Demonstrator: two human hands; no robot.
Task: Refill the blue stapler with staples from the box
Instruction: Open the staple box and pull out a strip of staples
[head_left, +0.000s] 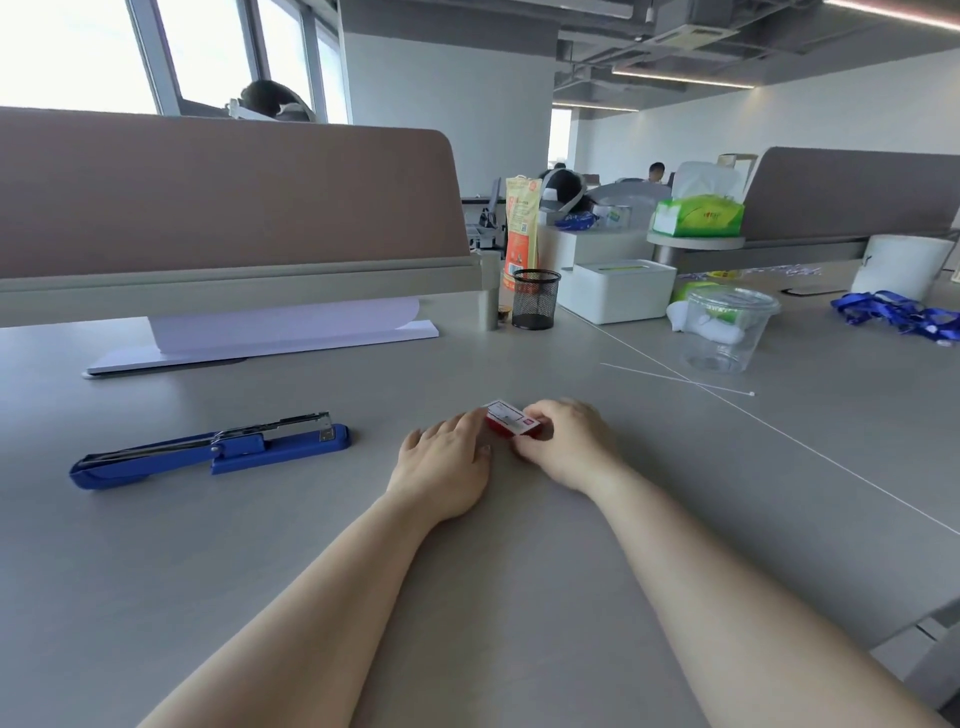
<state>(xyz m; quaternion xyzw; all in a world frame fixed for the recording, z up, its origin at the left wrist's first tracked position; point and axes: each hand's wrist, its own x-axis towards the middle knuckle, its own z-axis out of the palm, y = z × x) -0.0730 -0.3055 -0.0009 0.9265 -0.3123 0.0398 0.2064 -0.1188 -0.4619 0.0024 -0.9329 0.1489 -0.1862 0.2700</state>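
Note:
The blue stapler (208, 451) lies flipped open on the grey desk at the left, its metal staple channel exposed on top. A small red and white staple box (511, 420) sits on the desk at the centre. My right hand (563, 441) pinches the box's right end. Flat on the desk lies my left hand (447, 462), its fingertips touching the box's left side. Whether the box is open cannot be told. The stapler is well left of both hands.
A white board (260, 343) lies under the brown partition (223, 202) at the back. A black mesh cup (535, 299), a white box (618, 296), a clear plastic cup (724, 332), thin white sticks (675, 379) and blue lanyards (898, 314) are at the back right.

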